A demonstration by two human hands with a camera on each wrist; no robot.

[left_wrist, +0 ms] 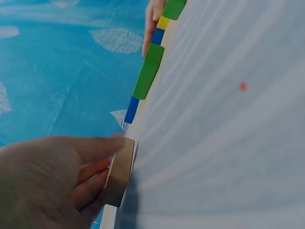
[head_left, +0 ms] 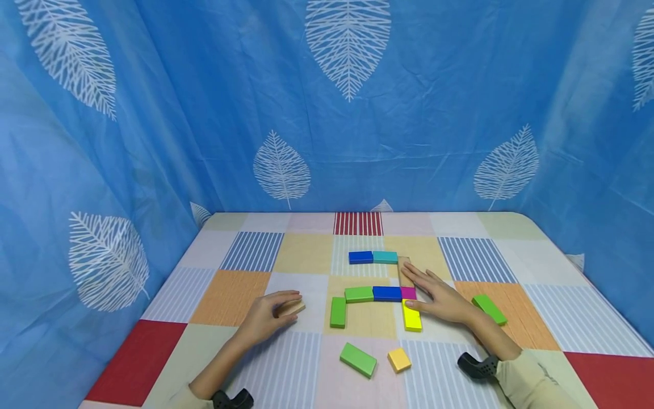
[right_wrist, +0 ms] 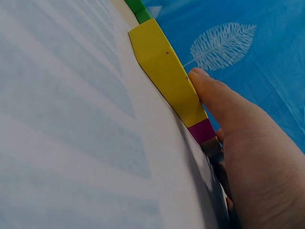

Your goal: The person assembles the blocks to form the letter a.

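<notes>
My left hand (head_left: 267,318) holds a plain wooden block (head_left: 290,308) between thumb and fingers, low over the cloth at the left. In the left wrist view this block (left_wrist: 120,172) stands on edge beside the fingers. To the right, my right hand (head_left: 443,298) spreads over a joined row of blocks. Its fingertips rest on another wooden block (head_left: 405,272), and its thumb touches the yellow block (head_left: 411,316). A magenta block (head_left: 408,292) sits between those two. Leftward from it run a blue block (head_left: 386,293), a green block (head_left: 359,294) and an upright green block (head_left: 338,312).
Behind the row lie a dark blue block (head_left: 360,258) and a teal block (head_left: 385,258), end to end. Loose near the front are a green block (head_left: 358,360) and an orange-yellow block (head_left: 399,360). Another green block (head_left: 489,309) lies beside the right forearm. Blue curtains (head_left: 409,142) surround the table.
</notes>
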